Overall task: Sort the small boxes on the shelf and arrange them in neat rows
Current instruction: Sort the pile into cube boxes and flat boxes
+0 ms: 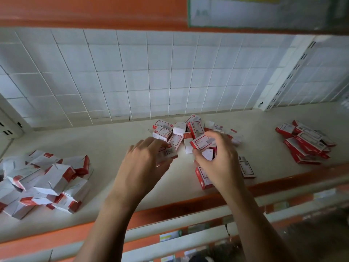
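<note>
The left hand (145,157) curls its fingers round a barcode box (168,153). The right hand (219,159) pinches a red box (202,142) over the middle pile (177,129).

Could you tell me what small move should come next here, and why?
Probably carry both held boxes to the bare cream shelf surface and stand them side by side. The left hand grips a barcoded white box, the right hand a red-edged white box, both above the jumbled middle heap of small red-and-white cardboard boxes; no row shows yet.
</note>
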Available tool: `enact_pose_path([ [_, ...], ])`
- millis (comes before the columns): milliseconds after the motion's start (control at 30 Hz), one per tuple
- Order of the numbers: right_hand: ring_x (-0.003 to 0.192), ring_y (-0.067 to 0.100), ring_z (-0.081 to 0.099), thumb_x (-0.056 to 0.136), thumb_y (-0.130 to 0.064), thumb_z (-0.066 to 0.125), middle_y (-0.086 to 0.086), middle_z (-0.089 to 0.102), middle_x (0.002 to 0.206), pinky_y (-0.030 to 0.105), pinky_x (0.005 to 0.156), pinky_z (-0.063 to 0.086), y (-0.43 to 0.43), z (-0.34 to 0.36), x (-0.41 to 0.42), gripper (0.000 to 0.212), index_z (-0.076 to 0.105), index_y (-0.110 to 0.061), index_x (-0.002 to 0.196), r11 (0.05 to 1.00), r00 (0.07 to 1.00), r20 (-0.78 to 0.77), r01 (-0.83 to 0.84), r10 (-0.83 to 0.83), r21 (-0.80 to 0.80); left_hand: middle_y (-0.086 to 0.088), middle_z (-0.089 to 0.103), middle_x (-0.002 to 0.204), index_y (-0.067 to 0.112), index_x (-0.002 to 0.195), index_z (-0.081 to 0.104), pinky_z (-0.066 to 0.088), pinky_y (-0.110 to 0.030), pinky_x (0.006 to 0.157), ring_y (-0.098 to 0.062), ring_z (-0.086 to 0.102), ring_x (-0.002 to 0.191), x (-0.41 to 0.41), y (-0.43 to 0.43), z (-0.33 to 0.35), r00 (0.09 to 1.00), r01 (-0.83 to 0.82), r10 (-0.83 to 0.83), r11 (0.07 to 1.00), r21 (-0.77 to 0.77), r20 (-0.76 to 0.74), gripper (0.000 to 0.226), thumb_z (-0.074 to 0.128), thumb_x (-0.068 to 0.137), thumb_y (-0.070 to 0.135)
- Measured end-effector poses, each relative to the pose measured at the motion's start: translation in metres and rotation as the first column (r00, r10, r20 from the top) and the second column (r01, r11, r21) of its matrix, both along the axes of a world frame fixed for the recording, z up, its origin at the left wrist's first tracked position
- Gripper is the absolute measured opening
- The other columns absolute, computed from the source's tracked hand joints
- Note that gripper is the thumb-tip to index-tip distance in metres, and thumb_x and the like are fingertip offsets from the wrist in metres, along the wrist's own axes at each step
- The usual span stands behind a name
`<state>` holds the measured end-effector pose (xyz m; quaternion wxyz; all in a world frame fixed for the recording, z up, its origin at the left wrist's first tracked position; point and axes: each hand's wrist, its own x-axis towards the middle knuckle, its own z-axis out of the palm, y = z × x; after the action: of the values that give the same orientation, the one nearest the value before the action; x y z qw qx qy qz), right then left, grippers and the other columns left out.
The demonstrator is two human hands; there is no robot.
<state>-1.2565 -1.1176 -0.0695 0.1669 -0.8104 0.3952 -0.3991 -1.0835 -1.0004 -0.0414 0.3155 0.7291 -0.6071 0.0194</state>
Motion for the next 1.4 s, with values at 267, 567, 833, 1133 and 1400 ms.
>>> enact_pose_path([
  [267, 0.111, 0.007, 0.054, 0.081, -0.043, 0.067, -0.003, 0.062, 0.123, 0.008, 0.086, 0.040, -0.032, 0.012, -0.079, 0.052, 0.057, -0.017, 0.124, 0.998, 0.998, 0.001, 0.060, -0.060, 0.018, -0.001, 0.067, 0.098, 0.016, 0.106, 0.067, 0.051, -0.037, 0.068, -0.025, 0.062, 0.084, -0.077, -0.047, 0.024, 0.995, 0.096, -0.095, 0.993, -0.068, 0.028, 0.029, 0.074, 0.081, 0.029],
  [567, 0.124, 0.009, 0.047, 0.083, -0.039, 0.069, -0.001, 0.055, 0.132, 0.038, 0.097, 0.053, -0.096, 0.014, -0.221, 0.053, 0.052, -0.021, 0.130, 0.962, 0.962, 0.064, 0.259, -0.265, 0.091, -0.002, 0.065, 0.107, 0.015, 0.113, 0.064, 0.056, -0.039, 0.071, -0.021, 0.061, 0.092, -0.204, -0.147, 0.017, 0.954, 0.290, -0.292, 0.957, 0.026, 0.064, 0.037, 0.070, 0.082, 0.033],
  [833, 0.129, 0.009, 0.042, 0.085, -0.037, 0.067, -0.001, 0.049, 0.139, 0.038, 0.097, 0.054, -0.139, -0.007, -0.291, 0.056, 0.047, -0.020, 0.134, 0.942, 0.954, -0.001, 0.296, -0.300, 0.159, 0.000, 0.066, 0.104, 0.014, 0.111, 0.066, 0.053, -0.029, 0.068, -0.017, 0.060, 0.089, -0.267, -0.200, 0.006, 0.942, 0.330, -0.332, 0.943, 0.045, 0.045, 0.032, 0.072, 0.082, 0.028],
  [1133, 0.140, 0.018, 0.038, 0.088, -0.055, 0.047, -0.002, 0.044, 0.151, 0.042, 0.113, 0.034, -0.178, -0.019, -0.280, 0.060, 0.046, -0.022, 0.138, 0.976, 0.984, -0.074, 0.170, -0.162, 0.133, 0.001, 0.064, 0.103, 0.016, 0.109, 0.064, 0.052, -0.033, 0.064, -0.020, 0.058, 0.088, -0.271, -0.228, -0.001, 0.966, 0.254, -0.255, 0.967, 0.029, 0.031, 0.031, 0.073, 0.082, 0.027],
  [1400, 0.146, 0.023, 0.029, 0.095, -0.065, 0.039, -0.007, 0.031, 0.158, 0.044, 0.119, 0.014, -0.201, -0.025, -0.264, 0.059, 0.037, -0.036, 0.146, 0.982, 0.959, -0.250, 0.161, -0.131, 0.102, -0.004, 0.065, 0.106, 0.013, 0.113, 0.064, 0.055, -0.035, 0.064, -0.021, 0.059, 0.091, -0.264, -0.238, 0.001, 0.972, 0.224, -0.226, 0.974, 0.033, 0.061, 0.035, 0.073, 0.082, 0.027],
])
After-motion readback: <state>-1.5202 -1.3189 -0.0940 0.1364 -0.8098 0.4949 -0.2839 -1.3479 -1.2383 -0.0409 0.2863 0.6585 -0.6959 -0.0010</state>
